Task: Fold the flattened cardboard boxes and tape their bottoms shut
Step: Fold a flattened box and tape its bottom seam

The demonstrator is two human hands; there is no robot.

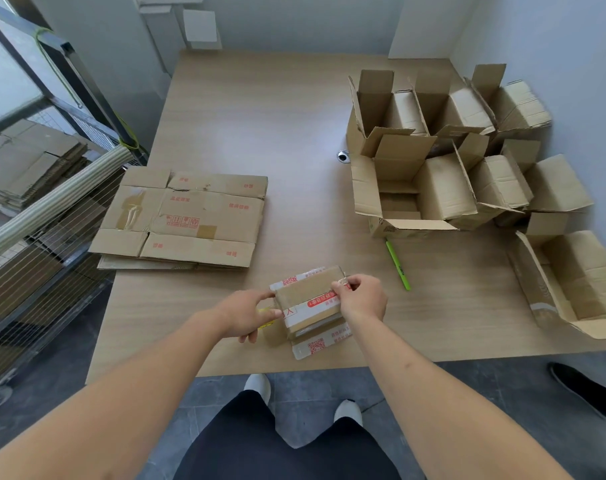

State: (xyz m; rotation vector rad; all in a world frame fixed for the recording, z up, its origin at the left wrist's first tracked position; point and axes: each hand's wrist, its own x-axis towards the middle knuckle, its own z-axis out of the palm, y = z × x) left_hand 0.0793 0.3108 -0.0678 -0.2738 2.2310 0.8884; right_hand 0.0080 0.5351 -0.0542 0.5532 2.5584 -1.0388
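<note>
A small folded cardboard box (pixel 306 296) stands near the table's front edge, its upturned side crossed by white tape printed in red. My left hand (pixel 244 317) grips the box's left end, thumb on top; something yellow shows just under that hand and I cannot tell what it is. My right hand (pixel 362 299) pinches the clear tape at the box's far right corner. A stack of flattened boxes (pixel 183 220) with red print lies at the table's left.
Several folded boxes (pixel 433 168) with open flaps crowd the table's right side and far right corner. A green pen-like tool (pixel 398 265) lies beside them. A wire cart (pixel 34 209) with more flat cardboard stands left of the table (pixel 260 116). Another person's dark shoe (pixel 585 389) is on the floor at right.
</note>
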